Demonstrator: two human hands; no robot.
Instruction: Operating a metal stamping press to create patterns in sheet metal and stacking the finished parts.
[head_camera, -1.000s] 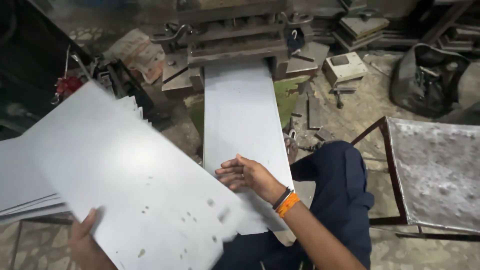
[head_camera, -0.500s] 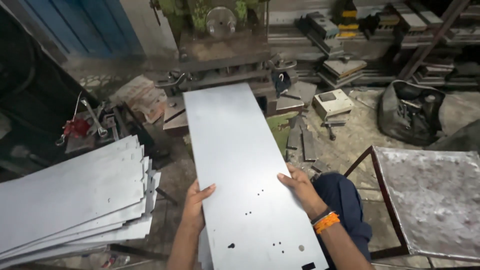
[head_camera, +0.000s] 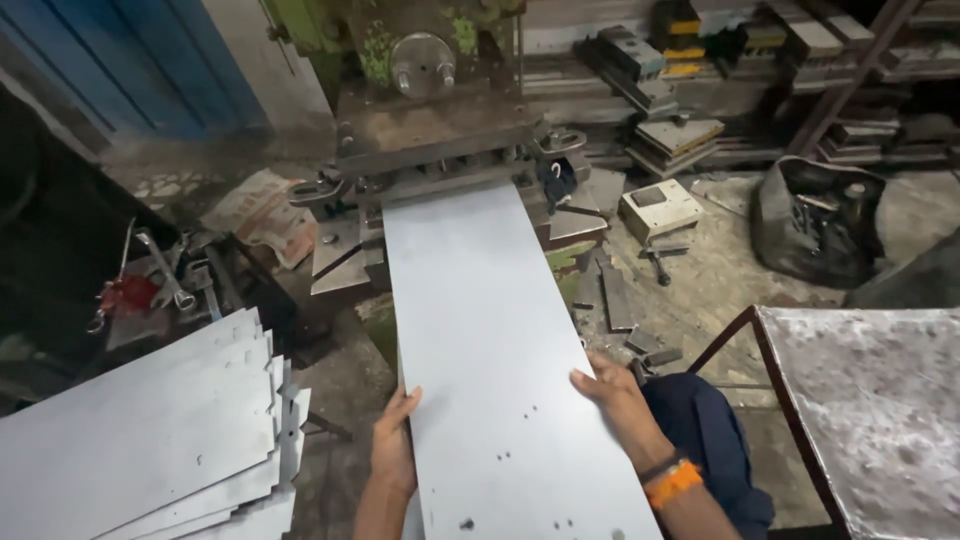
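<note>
A: What did the hands have there?

B: Both were on one long grey metal sheet (head_camera: 500, 350). It ran from the near edge of the scene away to the far middle, where its far end sat in under the head of a heavy press machine (head_camera: 430, 120).

A: And the grip on each side?

B: The left hand (head_camera: 395, 445) was clamped on the sheet's left edge, fingers over the top face. The right hand (head_camera: 620, 395) pressed on the right edge, fingers closed onto the metal, an orange wristband (head_camera: 672, 482) just behind it.

A: Anything marked on the sheet?

B: A few small punched holes showed near the hands, at the near end.

A: What lay around it?

B: To the near left, a stack of similar sheets (head_camera: 140, 440), fanned and overlapping, well apart from the held one. To the near right, a speckled tabletop (head_camera: 880, 400) on a dark frame. Far right, a dark bag (head_camera: 815, 220) sat on the floor, with metal offcuts (head_camera: 610, 300) just beside the sheet's right edge.
</note>
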